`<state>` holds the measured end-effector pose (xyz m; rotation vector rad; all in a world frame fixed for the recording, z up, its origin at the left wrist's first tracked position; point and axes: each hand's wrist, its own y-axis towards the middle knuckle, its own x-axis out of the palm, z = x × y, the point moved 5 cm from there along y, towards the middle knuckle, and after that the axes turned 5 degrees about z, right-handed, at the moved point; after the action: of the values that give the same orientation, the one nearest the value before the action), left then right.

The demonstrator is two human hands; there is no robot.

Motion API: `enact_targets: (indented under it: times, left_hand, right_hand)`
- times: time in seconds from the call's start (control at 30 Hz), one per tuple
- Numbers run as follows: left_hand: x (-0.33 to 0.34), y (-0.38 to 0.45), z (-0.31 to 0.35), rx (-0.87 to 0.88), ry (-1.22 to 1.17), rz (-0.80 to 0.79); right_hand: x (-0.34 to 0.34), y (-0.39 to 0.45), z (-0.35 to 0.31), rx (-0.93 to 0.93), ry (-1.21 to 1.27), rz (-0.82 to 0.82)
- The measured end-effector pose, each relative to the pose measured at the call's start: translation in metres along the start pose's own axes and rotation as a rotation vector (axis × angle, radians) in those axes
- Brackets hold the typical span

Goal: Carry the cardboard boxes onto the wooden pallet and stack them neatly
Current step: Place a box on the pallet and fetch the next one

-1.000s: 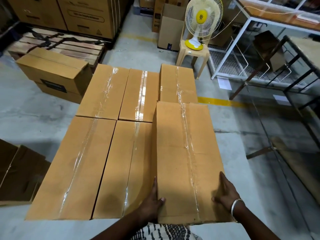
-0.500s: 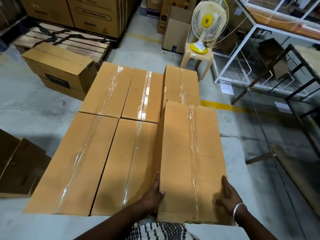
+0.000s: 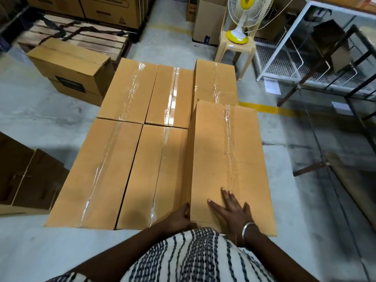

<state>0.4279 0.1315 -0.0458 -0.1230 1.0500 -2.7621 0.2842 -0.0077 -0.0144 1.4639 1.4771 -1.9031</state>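
Several long taped cardboard boxes lie side by side in two rows in front of me. The near right box (image 3: 230,159) stands higher than its neighbours. My right hand (image 3: 232,210) lies flat on its top near the front edge, fingers spread. My left hand (image 3: 179,218) grips its near left corner, with the thumb on the edge. The near middle box (image 3: 154,176) and near left box (image 3: 97,171) sit level beside it. The pallet under the stack is hidden. A bare wooden pallet (image 3: 81,37) with black straps lies at the back left.
Two stacked brown boxes (image 3: 71,70) stand at the left of the far row. A fan (image 3: 244,15) sits on a plastic stool behind the stack. Metal racks (image 3: 325,64) fill the right side. Flattened cardboard (image 3: 26,176) lies at the left. Large cartons line the back wall.
My right hand has moved from the box's right side onto its top. The box has dropped lower beside the near middle box. My left hand stays at the left corner.
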Motion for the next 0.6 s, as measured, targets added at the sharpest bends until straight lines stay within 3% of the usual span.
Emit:
enact_targets:
  times: [0.27,0.43,0.6]
  left_hand:
    - [0.010,0.012,-0.007,0.029,0.056,0.248]
    - [0.019,0.002,0.001,-0.031,-0.100,0.565]
    - [0.022,-0.028,-0.014,-0.128,-0.218,0.681]
  right_hand:
    - [0.012,0.011,-0.001,-0.014,-0.111,-0.118]
    - [0.002,0.005,-0.001,-0.086,-0.097,-0.158]
    - [-0.006,0.002,-0.004,-0.117,-0.060,-0.152]
